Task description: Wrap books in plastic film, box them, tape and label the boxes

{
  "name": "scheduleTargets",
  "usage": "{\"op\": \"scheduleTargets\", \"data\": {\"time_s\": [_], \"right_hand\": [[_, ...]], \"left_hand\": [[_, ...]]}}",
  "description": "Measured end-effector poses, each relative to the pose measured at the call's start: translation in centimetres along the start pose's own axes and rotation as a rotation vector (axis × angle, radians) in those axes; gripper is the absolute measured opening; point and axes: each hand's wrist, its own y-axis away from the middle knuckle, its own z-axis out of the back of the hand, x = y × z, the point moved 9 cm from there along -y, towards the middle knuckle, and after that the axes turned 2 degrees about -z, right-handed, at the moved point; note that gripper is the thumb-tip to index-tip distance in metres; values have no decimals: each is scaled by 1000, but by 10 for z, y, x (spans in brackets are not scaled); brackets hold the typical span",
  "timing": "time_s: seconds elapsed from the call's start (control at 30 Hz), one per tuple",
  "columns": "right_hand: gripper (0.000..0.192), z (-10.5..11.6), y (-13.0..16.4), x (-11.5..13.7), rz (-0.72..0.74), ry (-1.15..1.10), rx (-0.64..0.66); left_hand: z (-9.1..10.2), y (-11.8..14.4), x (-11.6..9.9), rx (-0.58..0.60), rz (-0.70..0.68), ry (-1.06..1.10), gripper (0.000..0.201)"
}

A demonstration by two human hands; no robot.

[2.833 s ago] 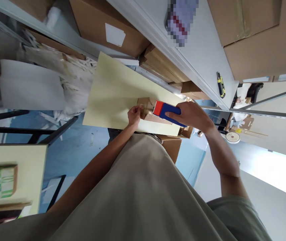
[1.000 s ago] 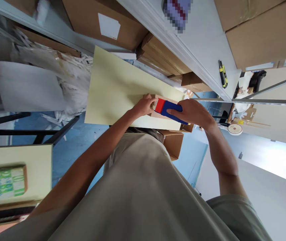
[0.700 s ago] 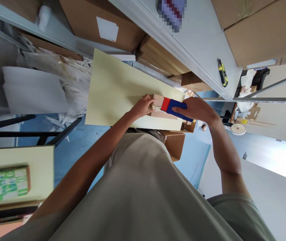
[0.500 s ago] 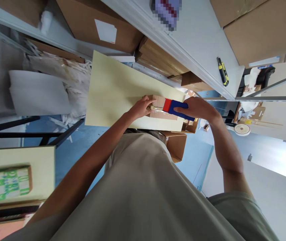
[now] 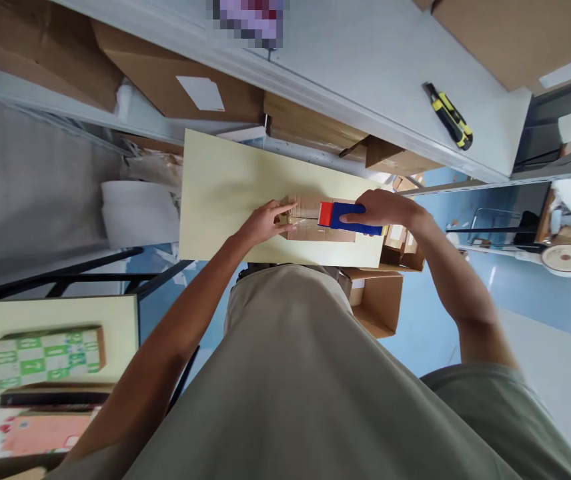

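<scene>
A narrow brown cardboard box (image 5: 305, 233) lies on a pale yellow tabletop (image 5: 215, 200) in front of me, with a shiny strip like clear tape along its top seam. My left hand (image 5: 264, 223) is at the box's left end, its fingers spread and touching the cardboard. Wrapped round a blue and red tape dispenser (image 5: 349, 217), my right hand (image 5: 380, 208) holds it over the right half of the box. The dispenser's red end points left. Its underside is hidden, so contact with the box cannot be made out.
A yellow and black utility knife (image 5: 448, 117) lies on the grey shelf (image 5: 365, 73) above the table. Cardboard boxes (image 5: 235, 90) fill the shelf below. An open carton (image 5: 378, 303) stands right of my body. On a side table at left lies a green-and-white package (image 5: 50, 357).
My left hand has loosened from its bent grip on the box's end, and its fingers are now spread. The dispenser sits slightly further left and more level. The camera view has shifted.
</scene>
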Motion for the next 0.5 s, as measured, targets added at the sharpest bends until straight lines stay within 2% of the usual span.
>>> {"op": "scheduleTargets", "data": {"time_s": [0.17, 0.27, 0.33, 0.5], "right_hand": [[73, -23, -13, -19, 125, -136, 1], [72, -40, -11, -46, 162, -195, 20], [74, -53, -4, -81, 160, -211, 45], [77, -81, 11, -191, 117, -229, 39]], "left_hand": [[-6, 8, 1, 9, 98, -43, 75], [-15, 12, -2, 4, 154, -80, 74], [-19, 16, -5, -18, 180, -94, 73], [-17, 21, -9, -60, 242, -83, 72]]}}
